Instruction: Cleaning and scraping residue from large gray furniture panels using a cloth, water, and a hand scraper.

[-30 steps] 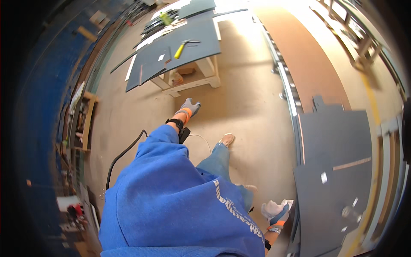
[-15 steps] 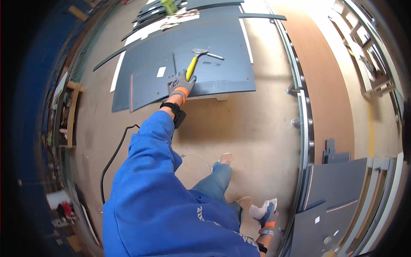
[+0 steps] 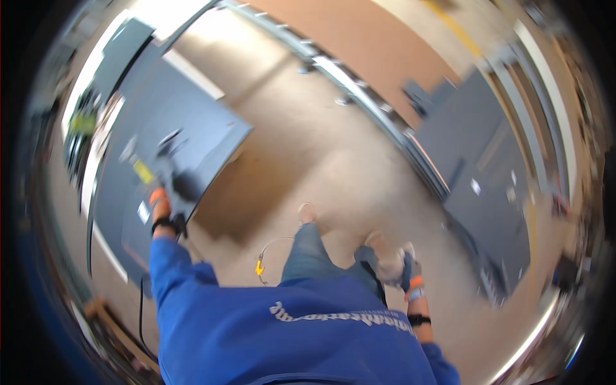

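Observation:
My left hand (image 3: 156,194), in a grey and orange glove, is closed around a yellow-handled tool (image 3: 142,172) with a pale metal head, blurred by motion. It is over the large dark grey panel (image 3: 205,122) on the left. A blurred dark shape (image 3: 170,138) appears beside the tool; whether it is a separate thing or a shadow, I cannot tell. A white label (image 3: 143,210) lies near my left wrist. Low at my right side, my gloved right hand (image 3: 407,273) grips a pale crumpled cloth (image 3: 390,274), its outline smeared.
A metal rail (image 3: 359,90) runs diagonally beside a brown surface (image 3: 346,29). Dark panels (image 3: 475,167) stand at the right. A pale cable with a yellow fitting (image 3: 260,267) lies by my feet. A black cable (image 3: 141,314) hangs at lower left. Green and white items (image 3: 83,123) lie at far left.
The view has turned, so the panel sits farther left and the stacked panels higher up. My left hand still holds the yellow-handled tool. The yellow fitting has come into view.

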Tool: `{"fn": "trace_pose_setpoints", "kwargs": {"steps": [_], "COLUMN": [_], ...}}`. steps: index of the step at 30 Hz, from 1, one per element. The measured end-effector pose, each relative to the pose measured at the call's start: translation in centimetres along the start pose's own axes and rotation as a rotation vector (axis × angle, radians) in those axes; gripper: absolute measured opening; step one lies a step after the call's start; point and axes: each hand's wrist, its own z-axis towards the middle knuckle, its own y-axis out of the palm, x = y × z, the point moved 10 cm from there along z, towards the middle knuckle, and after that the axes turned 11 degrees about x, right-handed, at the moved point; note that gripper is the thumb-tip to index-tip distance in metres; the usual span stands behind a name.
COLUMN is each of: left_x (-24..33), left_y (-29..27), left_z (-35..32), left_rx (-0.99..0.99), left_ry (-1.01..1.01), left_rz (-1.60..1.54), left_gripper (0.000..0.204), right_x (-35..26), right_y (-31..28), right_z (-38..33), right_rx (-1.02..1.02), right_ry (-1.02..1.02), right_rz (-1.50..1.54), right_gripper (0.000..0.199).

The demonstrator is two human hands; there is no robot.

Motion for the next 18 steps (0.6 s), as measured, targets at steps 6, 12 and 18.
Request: {"fn": "trace_pose_setpoints", "kwargs": {"steps": [6, 12, 18], "left_x": [20.0, 32.6, 32.1], "left_y": [-0.1, 6.3, 12.4], "left_z": [-15.5, -48.0, -77.3], "left_rx": [-0.312, -1.067, -1.178], "left_ry": [0.304, 0.979, 1.656], "left_rz": [-0.543, -0.189, 0.241], "left_gripper": [0.026, 0.049, 0.050], "right_x": [9.8, 12.9, 27.9], "right_y": [2.0, -0.4, -0.7], "right_z": [3.1, 1.4, 1.2], "right_rx": [0.079, 0.104, 0.249], "right_ry": [0.309, 0.548, 0.719], "right_rz": [0.379, 0.721, 0.824], "right_gripper": [0.066, 0.070, 0.071]}}
